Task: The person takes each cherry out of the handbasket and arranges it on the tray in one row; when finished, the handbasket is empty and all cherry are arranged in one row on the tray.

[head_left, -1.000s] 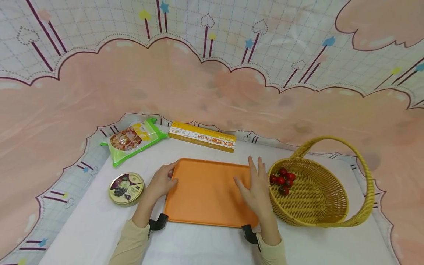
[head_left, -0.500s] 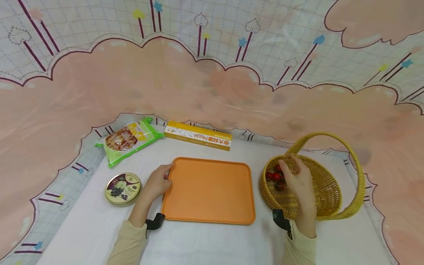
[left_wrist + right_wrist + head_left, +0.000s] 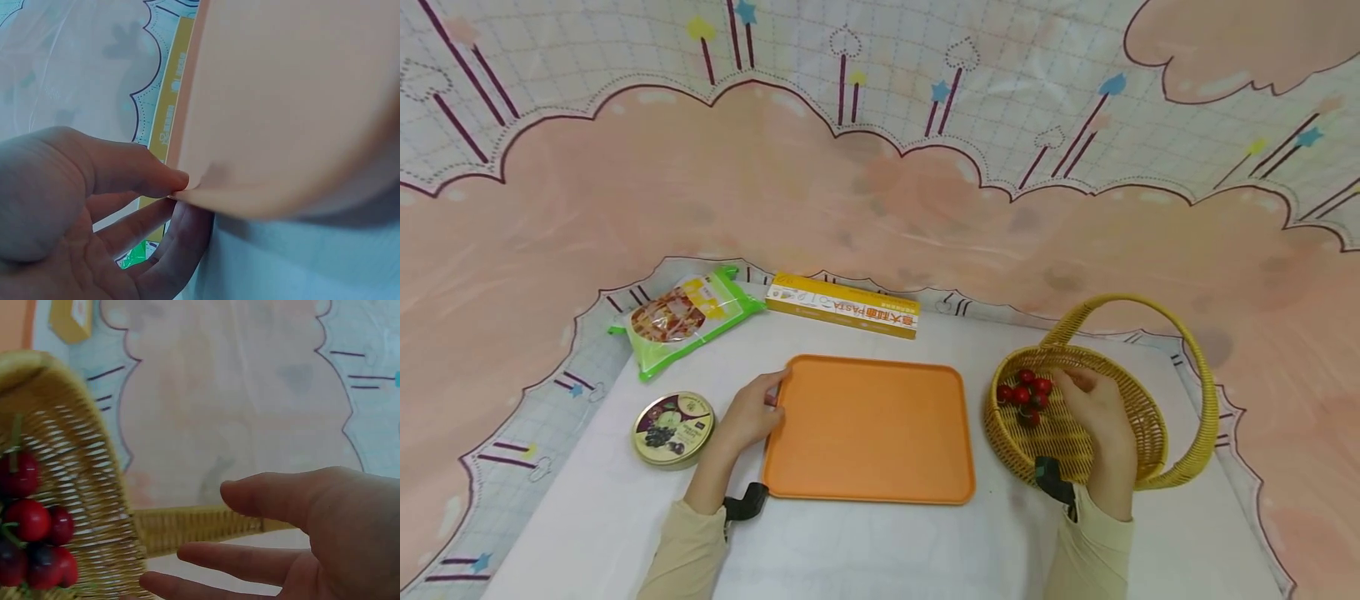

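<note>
An orange rectangular tray lies on the white table. My left hand pinches its left rim, thumb on top and fingers underneath, as the left wrist view shows at close range. On the right is a yellow wicker basket with a tall hooped handle. Several red cherries with green stems sit bunched at its left end. Over the basket, just right of the cherries, hovers my right hand. In the right wrist view its thumb and fingers are spread apart with nothing between them.
A round tin with fruit pictures stands left of my left forearm. Behind it lies a green-edged food packet. A yellow pasta box sits behind the tray, near the patterned cloth backdrop.
My right hand has moved right, from above the tray's right side to over the basket, passing the cherries. My left hand keeps its grip on the tray's left rim.
</note>
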`<action>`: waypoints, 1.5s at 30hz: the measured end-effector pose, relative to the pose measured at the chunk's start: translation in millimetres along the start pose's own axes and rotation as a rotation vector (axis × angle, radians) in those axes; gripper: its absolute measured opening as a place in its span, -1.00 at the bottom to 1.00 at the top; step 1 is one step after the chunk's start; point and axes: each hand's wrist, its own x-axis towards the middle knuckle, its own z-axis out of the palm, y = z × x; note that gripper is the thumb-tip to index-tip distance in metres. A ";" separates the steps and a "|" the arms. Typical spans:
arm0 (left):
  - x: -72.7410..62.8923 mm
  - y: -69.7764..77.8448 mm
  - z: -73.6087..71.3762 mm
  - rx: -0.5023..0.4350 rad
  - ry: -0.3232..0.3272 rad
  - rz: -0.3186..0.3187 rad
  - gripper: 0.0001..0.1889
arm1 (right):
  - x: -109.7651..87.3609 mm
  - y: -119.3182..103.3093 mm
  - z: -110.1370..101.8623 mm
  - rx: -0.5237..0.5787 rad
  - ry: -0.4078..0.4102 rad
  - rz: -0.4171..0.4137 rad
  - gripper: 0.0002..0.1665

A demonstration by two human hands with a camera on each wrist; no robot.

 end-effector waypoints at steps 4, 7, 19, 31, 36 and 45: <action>-0.2 0.1 -1.4 -0.007 -0.006 -0.006 -0.31 | 14.9 -5.7 -10.7 -0.049 -0.014 -0.001 -0.30; 0.3 -0.6 -1.8 -0.002 0.000 0.012 -0.32 | 26.6 -6.9 -14.7 -0.022 -0.074 0.050 -0.28; 0.6 -3.1 -1.1 -0.028 -0.015 0.026 -0.33 | 67.2 27.4 -2.0 0.116 -0.123 0.195 -0.42; 3.2 -7.0 -0.2 -0.038 -0.015 0.042 -0.33 | 81.7 38.4 10.6 0.151 -0.143 0.275 -0.83; 2.6 -7.3 0.0 -0.025 -0.004 0.060 -0.33 | 79.5 35.3 10.1 0.134 -0.117 0.267 -0.78; 2.9 -8.0 -0.6 -0.015 0.022 0.056 -0.36 | 59.1 16.3 -10.4 0.079 0.003 0.163 -0.44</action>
